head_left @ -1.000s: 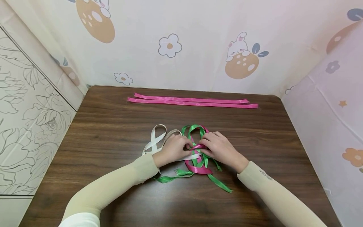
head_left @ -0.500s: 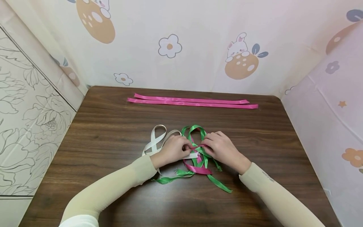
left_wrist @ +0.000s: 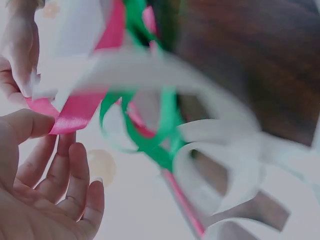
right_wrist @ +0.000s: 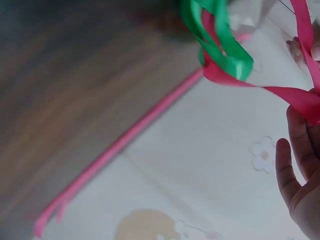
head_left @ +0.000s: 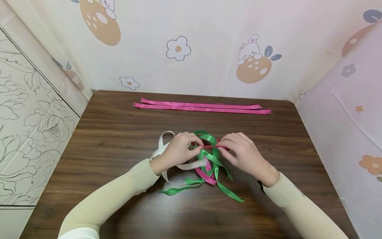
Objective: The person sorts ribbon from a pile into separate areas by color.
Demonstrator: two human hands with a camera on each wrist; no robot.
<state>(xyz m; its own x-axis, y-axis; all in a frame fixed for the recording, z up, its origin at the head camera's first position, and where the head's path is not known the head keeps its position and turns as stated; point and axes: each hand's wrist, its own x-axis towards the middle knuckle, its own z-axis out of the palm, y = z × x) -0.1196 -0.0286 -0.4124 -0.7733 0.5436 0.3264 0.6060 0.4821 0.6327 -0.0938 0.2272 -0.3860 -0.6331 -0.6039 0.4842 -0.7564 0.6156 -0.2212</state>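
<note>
A short stretch of pink ribbon (head_left: 210, 146) is drawn taut between both hands. My left hand (head_left: 179, 150) pinches it between thumb and forefinger, clearer in the left wrist view, where the pink ribbon (left_wrist: 77, 112) folds over the fingertips. My right hand (head_left: 243, 154) grips the other side of it; in the right wrist view its lower fingers (right_wrist: 287, 172) spread away from the ribbon. Under and between the hands lies a looped green ribbon (head_left: 209, 155), tangled with more pink. A white ribbon (head_left: 161, 146) loops beside the left hand, its blurred end reaching toward the green.
Two pink ribbons, a rear one (head_left: 191, 104) and a front one (head_left: 215, 110), lie straight and parallel near the far edge of the brown wooden table (head_left: 119, 132). A patterned curtain (head_left: 209, 66) hangs behind the table.
Both hands have moved slightly away from the body, drawing the pink ribbon with them. The pink loop on the table has shrunk, and the white ribbon's end has shifted.
</note>
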